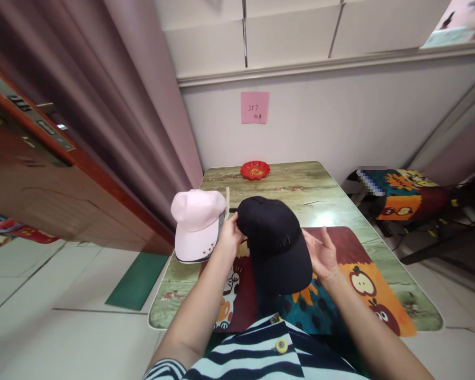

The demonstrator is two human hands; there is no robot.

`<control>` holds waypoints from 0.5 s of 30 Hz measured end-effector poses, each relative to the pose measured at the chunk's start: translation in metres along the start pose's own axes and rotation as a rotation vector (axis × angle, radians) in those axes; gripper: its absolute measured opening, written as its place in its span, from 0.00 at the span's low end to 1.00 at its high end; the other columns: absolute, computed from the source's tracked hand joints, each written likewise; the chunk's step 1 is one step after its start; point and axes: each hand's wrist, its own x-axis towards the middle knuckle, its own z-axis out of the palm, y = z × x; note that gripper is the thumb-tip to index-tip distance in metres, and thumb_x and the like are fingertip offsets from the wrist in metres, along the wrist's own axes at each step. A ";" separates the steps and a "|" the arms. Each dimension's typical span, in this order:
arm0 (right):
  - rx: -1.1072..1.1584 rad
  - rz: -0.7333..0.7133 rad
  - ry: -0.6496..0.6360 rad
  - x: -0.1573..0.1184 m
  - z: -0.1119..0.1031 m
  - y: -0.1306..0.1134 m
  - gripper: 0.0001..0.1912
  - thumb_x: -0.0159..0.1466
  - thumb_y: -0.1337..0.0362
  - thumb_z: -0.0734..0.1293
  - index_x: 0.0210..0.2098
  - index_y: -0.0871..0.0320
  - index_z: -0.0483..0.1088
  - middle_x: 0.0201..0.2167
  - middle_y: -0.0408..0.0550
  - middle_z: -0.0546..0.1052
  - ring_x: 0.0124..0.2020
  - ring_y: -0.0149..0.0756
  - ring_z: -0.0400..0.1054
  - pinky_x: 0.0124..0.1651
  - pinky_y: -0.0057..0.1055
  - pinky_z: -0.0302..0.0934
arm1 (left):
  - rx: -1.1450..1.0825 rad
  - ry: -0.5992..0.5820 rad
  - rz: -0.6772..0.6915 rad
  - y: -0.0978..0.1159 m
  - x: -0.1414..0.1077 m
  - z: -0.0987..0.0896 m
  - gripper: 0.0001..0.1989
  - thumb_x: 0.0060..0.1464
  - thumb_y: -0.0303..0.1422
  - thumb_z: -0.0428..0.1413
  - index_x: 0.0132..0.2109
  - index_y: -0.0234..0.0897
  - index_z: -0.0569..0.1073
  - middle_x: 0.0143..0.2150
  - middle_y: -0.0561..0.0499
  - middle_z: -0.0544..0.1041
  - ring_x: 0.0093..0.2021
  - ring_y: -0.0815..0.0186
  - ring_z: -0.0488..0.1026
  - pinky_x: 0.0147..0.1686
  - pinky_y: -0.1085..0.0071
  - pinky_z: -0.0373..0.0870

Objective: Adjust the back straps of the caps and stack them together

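A black baseball cap is held above the patterned mat, its brim pointing down toward me and a small dark mark on its front. My left hand grips the cap at its left rear edge, near a strap end. At the cap's right side is my right hand, palm up and thumb spread away. Some of its fingers reach the cap's edge, where their tips are partly hidden. Just left of my left hand, a pale pink cap sits on the table with several small eyelets on its brim.
The wood-patterned table carries a colourful mat and a red scalloped dish at the back. A pink note is on the wall. A wooden door and curtain stand left; a covered stool-like object stands right.
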 end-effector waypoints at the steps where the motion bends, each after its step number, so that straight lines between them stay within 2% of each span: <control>1: 0.111 0.037 -0.017 -0.013 0.001 0.008 0.44 0.65 0.30 0.47 0.64 0.53 0.65 0.58 0.60 0.75 0.56 0.52 0.72 0.52 0.49 0.68 | -0.006 0.021 -0.010 -0.004 0.003 -0.005 0.02 0.51 0.25 0.59 0.35 0.34 0.75 0.29 0.48 0.81 0.36 0.61 0.82 0.44 0.66 0.80; 3: 0.291 0.085 -0.071 -0.038 0.003 0.020 0.41 0.62 0.33 0.59 0.67 0.48 0.61 0.64 0.56 0.70 0.60 0.52 0.69 0.54 0.47 0.68 | -0.018 0.061 -0.029 -0.011 0.008 -0.013 0.02 0.52 0.24 0.58 0.34 0.33 0.75 0.27 0.49 0.80 0.33 0.62 0.82 0.43 0.68 0.79; 4: 0.349 0.115 -0.104 -0.051 0.005 0.024 0.42 0.60 0.37 0.66 0.69 0.44 0.58 0.66 0.53 0.68 0.61 0.51 0.68 0.55 0.47 0.68 | -0.025 0.081 -0.035 -0.015 0.011 -0.016 0.03 0.53 0.23 0.57 0.33 0.33 0.74 0.26 0.50 0.80 0.32 0.62 0.82 0.43 0.68 0.79; 6: 0.398 0.193 -0.137 -0.070 0.008 0.029 0.47 0.57 0.53 0.76 0.71 0.37 0.52 0.66 0.48 0.68 0.57 0.48 0.72 0.54 0.46 0.69 | -0.042 0.107 -0.040 -0.023 0.015 -0.019 0.05 0.53 0.22 0.55 0.33 0.34 0.74 0.25 0.50 0.79 0.33 0.62 0.82 0.44 0.69 0.79; 8: 0.384 0.231 -0.082 -0.078 0.009 0.029 0.48 0.55 0.67 0.77 0.69 0.36 0.55 0.59 0.44 0.75 0.47 0.40 0.77 0.50 0.40 0.72 | -0.057 0.098 -0.040 -0.028 0.018 -0.014 0.06 0.54 0.22 0.54 0.34 0.34 0.75 0.27 0.49 0.80 0.36 0.62 0.82 0.46 0.68 0.78; 10: 0.341 0.196 0.031 -0.073 0.008 0.021 0.41 0.55 0.71 0.76 0.65 0.41 0.65 0.44 0.41 0.82 0.37 0.34 0.77 0.45 0.32 0.73 | -0.065 0.051 -0.039 -0.028 0.018 0.000 0.07 0.55 0.22 0.54 0.37 0.33 0.76 0.32 0.47 0.82 0.40 0.61 0.82 0.49 0.66 0.77; 12: 0.309 0.107 0.132 -0.057 0.002 0.006 0.31 0.56 0.71 0.76 0.58 0.48 0.72 0.31 0.41 0.82 0.34 0.34 0.77 0.44 0.29 0.73 | -0.075 -0.025 -0.025 -0.021 0.015 0.024 0.07 0.58 0.25 0.55 0.42 0.33 0.77 0.37 0.46 0.83 0.44 0.62 0.81 0.52 0.66 0.76; 13: 0.308 0.045 0.174 -0.046 -0.002 -0.004 0.29 0.56 0.69 0.76 0.56 0.49 0.73 0.31 0.41 0.82 0.36 0.35 0.78 0.44 0.30 0.73 | -0.071 -0.078 -0.005 -0.015 0.014 0.037 0.08 0.60 0.27 0.55 0.44 0.34 0.77 0.41 0.46 0.83 0.46 0.63 0.81 0.54 0.66 0.75; 15: 0.342 -0.133 0.258 -0.023 -0.017 -0.026 0.27 0.57 0.67 0.76 0.56 0.49 0.73 0.42 0.44 0.83 0.45 0.38 0.78 0.50 0.32 0.72 | -0.005 -0.236 0.063 -0.003 0.010 0.060 0.09 0.62 0.33 0.56 0.47 0.37 0.77 0.48 0.46 0.82 0.50 0.62 0.79 0.56 0.62 0.74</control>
